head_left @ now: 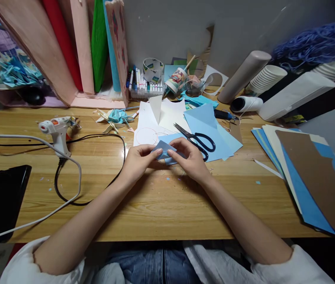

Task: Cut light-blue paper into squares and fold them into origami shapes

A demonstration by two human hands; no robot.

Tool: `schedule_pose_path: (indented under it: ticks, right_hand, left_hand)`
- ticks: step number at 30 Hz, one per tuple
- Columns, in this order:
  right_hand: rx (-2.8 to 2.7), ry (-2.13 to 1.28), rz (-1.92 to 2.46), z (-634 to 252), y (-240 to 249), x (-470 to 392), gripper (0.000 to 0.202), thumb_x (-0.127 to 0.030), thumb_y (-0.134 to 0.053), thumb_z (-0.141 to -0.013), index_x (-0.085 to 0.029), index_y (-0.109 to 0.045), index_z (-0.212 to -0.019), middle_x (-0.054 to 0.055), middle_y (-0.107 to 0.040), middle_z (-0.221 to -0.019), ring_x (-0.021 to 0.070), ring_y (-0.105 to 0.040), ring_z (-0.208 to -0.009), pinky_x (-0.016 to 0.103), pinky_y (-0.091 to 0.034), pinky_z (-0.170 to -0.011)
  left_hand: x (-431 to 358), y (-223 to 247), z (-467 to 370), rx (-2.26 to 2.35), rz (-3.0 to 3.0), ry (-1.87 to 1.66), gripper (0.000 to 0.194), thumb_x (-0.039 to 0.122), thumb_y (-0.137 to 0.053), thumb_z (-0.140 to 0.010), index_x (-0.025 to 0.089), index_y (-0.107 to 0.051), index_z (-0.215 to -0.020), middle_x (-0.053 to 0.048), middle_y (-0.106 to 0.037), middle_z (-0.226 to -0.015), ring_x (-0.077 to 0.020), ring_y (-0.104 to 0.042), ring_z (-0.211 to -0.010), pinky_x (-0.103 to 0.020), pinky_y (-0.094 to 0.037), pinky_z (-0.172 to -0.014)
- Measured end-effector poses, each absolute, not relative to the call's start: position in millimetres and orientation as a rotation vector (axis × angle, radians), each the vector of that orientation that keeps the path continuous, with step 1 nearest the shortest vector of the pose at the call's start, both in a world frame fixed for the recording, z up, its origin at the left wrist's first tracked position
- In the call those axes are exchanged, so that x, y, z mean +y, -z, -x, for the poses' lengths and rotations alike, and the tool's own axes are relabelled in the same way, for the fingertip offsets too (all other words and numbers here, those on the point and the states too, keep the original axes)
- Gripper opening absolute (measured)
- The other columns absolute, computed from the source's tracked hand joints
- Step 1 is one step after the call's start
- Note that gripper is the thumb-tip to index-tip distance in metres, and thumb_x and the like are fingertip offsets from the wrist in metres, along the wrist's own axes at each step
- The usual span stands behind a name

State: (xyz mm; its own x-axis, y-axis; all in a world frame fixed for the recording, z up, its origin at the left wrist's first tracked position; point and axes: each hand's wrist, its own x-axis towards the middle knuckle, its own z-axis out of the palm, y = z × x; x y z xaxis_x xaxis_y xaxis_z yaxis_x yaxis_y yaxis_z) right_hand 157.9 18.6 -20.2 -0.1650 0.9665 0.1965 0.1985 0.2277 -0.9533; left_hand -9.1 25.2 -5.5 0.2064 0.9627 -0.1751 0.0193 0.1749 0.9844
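Note:
A small folded piece of blue paper (164, 146) is held between both hands at the middle of the table. My left hand (138, 159) pinches its left side between thumb and fingers. At its right side, my right hand (190, 159) pinches it in the same way. Black-handled scissors (198, 140) lie just beyond my right hand, on blue paper sheets (222, 138). Behind the hands is a white sheet (144, 124) with a drawn red circle, and a folded white piece stands up on it.
To the left are a glue gun (57, 132), its looping cables and a black phone (3, 201). Stacked card (312, 177) lies at right. Along the back stand markers (139, 81), a tape roll (153, 70), paper cups (266, 79) and a thread spool (248, 104).

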Motion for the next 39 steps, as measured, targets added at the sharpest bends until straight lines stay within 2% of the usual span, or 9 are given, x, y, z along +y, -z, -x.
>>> schedule_pose_path:
  ticks: [2,5,12,18,33,39]
  right_hand:
    - [-1.629,-0.902,1.175,-157.9,17.7,17.3,0.01,-0.027,-0.058,-0.08,-0.023,-0.058,-0.088,0.002,-0.06,-0.091,0.0156,-0.055,-0.09,0.031,-0.047,-0.078]
    - [-1.68,-0.821,1.178,-158.2,13.7,15.8,0.016,-0.026,-0.057,-0.081,-0.024,-0.061,-0.096,0.003,-0.062,-0.1,0.0175,-0.055,-0.097,0.033,-0.048,-0.08]
    - [-1.714,-0.813,1.11,-158.7,10.7,13.1,0.02,-0.013,-0.052,-0.079,-0.024,-0.066,-0.089,0.001,-0.066,-0.089,0.0141,-0.06,-0.083,0.027,-0.05,-0.067]
    - [-1.714,-0.767,1.095,-162.9,10.5,12.1,0.024,-0.012,-0.053,-0.075,-0.025,-0.068,-0.086,0.0,-0.068,-0.086,0.0138,-0.062,-0.077,0.023,-0.05,-0.053]
    - [-1.804,-0.635,1.021,-166.0,11.6,12.2,0.021,-0.012,-0.056,-0.071,-0.024,-0.069,-0.082,0.0,-0.069,-0.087,0.0139,-0.064,-0.074,0.026,-0.054,-0.054]
    - [-1.681,-0.676,1.023,-159.3,12.2,8.7,0.022,-0.008,-0.055,-0.069,-0.023,-0.068,-0.08,0.001,-0.069,-0.084,0.0134,-0.063,-0.071,0.025,-0.052,-0.051]
  left_hand:
    - [24.1,6.4,8.2,1.156,-1.233,-0.933,0.023,0.035,-0.069,-0.066,0.013,-0.069,-0.071,-0.005,-0.069,-0.073,-0.0137,-0.059,-0.066,-0.025,-0.046,-0.067]
    - [22.1,8.1,7.3,1.145,-1.319,-0.897,0.025,0.037,-0.065,-0.07,0.012,-0.069,-0.075,-0.005,-0.069,-0.073,-0.0139,-0.059,-0.065,-0.024,-0.045,-0.063]
    - [22.5,7.3,6.8,1.131,-1.311,-0.843,0.02,0.032,-0.064,-0.069,0.013,-0.068,-0.074,-0.003,-0.068,-0.071,-0.0131,-0.059,-0.065,-0.024,-0.045,-0.063]
    - [23.1,4.8,6.3,1.127,-1.282,-0.845,0.019,0.032,-0.062,-0.07,0.014,-0.067,-0.071,-0.001,-0.065,-0.067,-0.0111,-0.055,-0.061,-0.022,-0.043,-0.062]
    - [21.0,1.7,3.2,1.066,-1.313,-0.891,0.022,0.034,-0.057,-0.074,0.015,-0.062,-0.065,0.003,-0.055,-0.06,-0.0097,-0.048,-0.059,-0.021,-0.039,-0.06]
    - [21.2,0.9,5.2,1.047,-1.32,-0.919,0.026,0.039,-0.058,-0.076,0.016,-0.065,-0.069,0.001,-0.061,-0.066,-0.0101,-0.051,-0.062,-0.021,-0.041,-0.062]
